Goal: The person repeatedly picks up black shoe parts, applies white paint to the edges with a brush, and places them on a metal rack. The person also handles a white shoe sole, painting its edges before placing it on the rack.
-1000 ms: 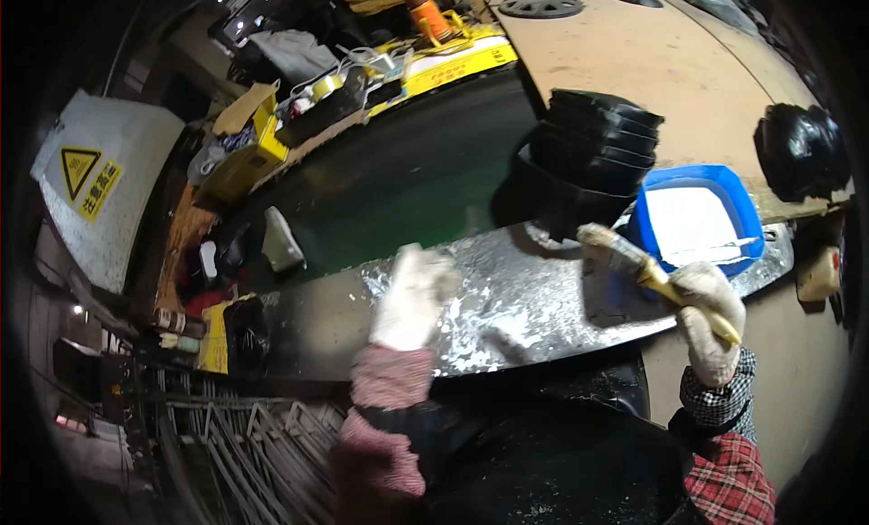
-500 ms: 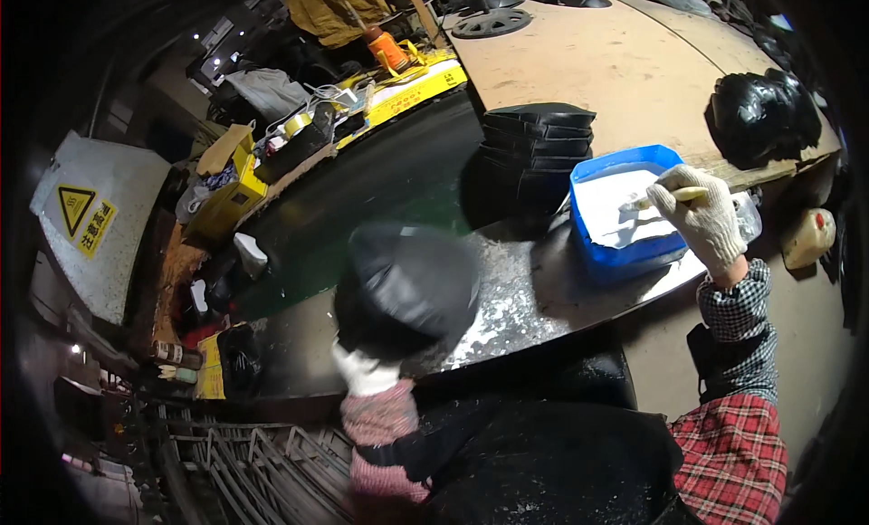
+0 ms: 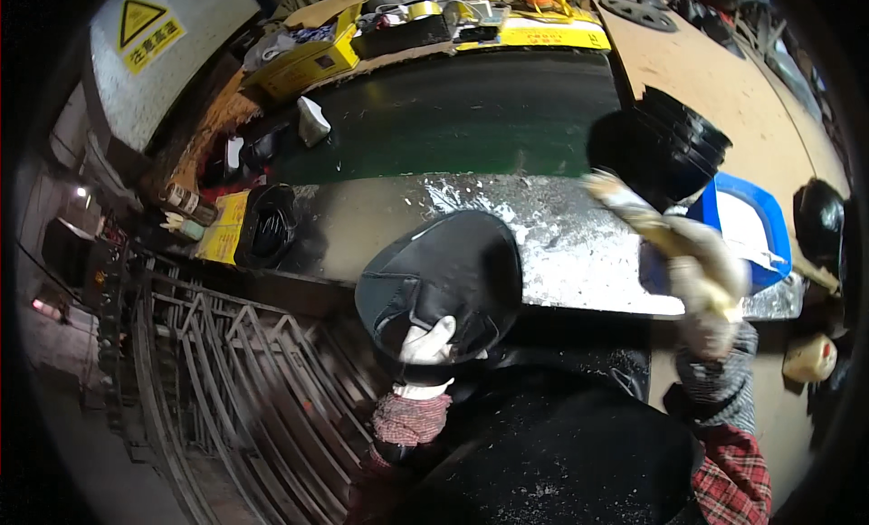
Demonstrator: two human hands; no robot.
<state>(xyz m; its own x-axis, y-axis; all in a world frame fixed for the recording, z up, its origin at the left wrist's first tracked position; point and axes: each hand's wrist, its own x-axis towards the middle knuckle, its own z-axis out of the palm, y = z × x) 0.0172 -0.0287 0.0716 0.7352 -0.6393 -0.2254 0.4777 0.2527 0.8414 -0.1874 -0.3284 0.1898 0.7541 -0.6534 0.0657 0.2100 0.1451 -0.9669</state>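
My left hand (image 3: 427,342), in a white glove, holds a black, rounded leather-like piece (image 3: 453,253) by its near edge. The thumb lies over its open, hollow side, and the other fingers are mostly hidden. My right hand (image 3: 711,285), gloved and blurred by motion, grips a brush (image 3: 647,222). Its pale bristle end points left, above the white-spattered metal bench edge (image 3: 570,253). Just right of that hand stands a blue tub (image 3: 780,240) of white paste or liquid. A stack of similar black pieces (image 3: 674,149) leans behind the tub.
Beyond the bench edge runs a dark green belt (image 3: 471,118). A white block-like thing (image 3: 313,122) lies on its left part. Yellow boxes (image 3: 312,63) line the far side. Metal racks (image 3: 235,371) stand at lower left, and a black bag (image 3: 819,222) is at far right.
My view has swung left. The black piece has come nearer my body, its hollow side now showing. My right hand has lifted the brush out of the tub and swung it left.
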